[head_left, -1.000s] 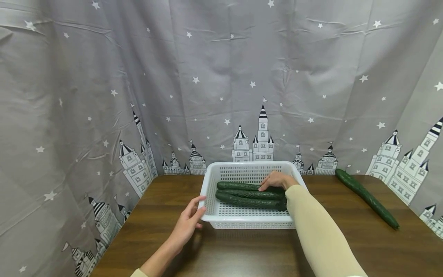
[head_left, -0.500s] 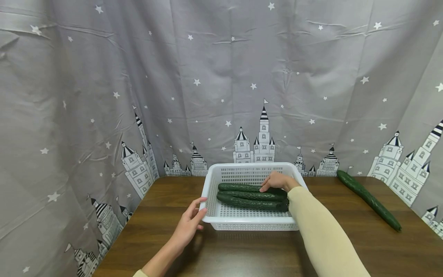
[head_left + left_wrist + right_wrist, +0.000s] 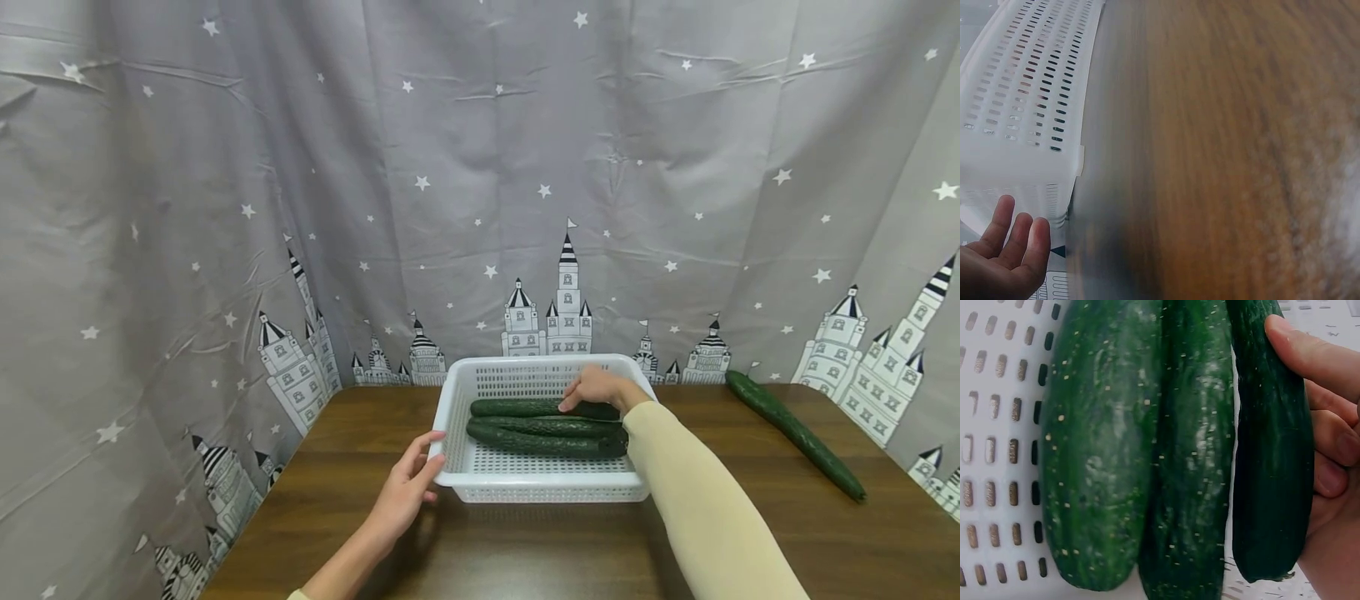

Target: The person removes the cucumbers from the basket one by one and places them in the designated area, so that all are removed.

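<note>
Three long dark-green cucumbers (image 3: 525,442) lie side by side in a white slotted plastic basket (image 3: 540,480). My right hand (image 3: 596,389) holds the rearmost cucumber (image 3: 513,407), thumb along its top and fingers curled around its far side. The right wrist view shows that cucumber (image 3: 1272,475) with a narrow gap between it and its neighbour (image 3: 1194,456). At the basket's left end, my left hand (image 3: 405,483) grips the rim with thumb and forefinger. Its other fingers (image 3: 1035,250) are bent below the rim, outside the basket wall.
Another cucumber (image 3: 798,437) lies slantwise on the brown wooden table (image 3: 540,550), right of the basket. A grey curtain (image 3: 480,167) with printed stars and castles hangs behind the table and along its left side.
The rearmost cucumber, under my right hand, now sits slightly farther from the middle one. My left hand stays at the basket's left rim. The head view shifts a little.
</note>
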Motion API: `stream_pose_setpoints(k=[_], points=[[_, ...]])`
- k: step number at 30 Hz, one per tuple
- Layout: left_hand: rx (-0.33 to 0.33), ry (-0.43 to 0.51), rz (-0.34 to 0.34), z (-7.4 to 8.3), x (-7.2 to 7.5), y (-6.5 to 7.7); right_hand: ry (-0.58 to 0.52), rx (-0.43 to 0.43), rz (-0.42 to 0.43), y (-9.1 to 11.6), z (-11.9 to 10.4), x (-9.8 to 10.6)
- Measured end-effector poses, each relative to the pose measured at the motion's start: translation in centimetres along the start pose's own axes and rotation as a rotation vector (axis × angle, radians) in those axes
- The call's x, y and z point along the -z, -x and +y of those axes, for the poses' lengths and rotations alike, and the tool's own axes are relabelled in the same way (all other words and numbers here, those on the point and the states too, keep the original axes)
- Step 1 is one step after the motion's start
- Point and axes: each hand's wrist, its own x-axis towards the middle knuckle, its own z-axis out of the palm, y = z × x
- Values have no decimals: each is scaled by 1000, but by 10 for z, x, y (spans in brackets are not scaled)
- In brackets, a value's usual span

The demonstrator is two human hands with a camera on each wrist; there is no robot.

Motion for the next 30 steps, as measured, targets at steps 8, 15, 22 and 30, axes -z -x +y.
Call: stream_pose_setpoints(k=[8,15,22,30], points=[[-10,-20,-5,-1,0,-1,14,38,-6,3,-4,6],[-11,-28,1,-3,0,-2,-63,8,0,9,0,1],[-2,-27,-6,-4,0,-1,-26,-34,-5,11,0,-3],[-21,-23,-4,-4,0,1,34,-22,-27,9,1,-4]])
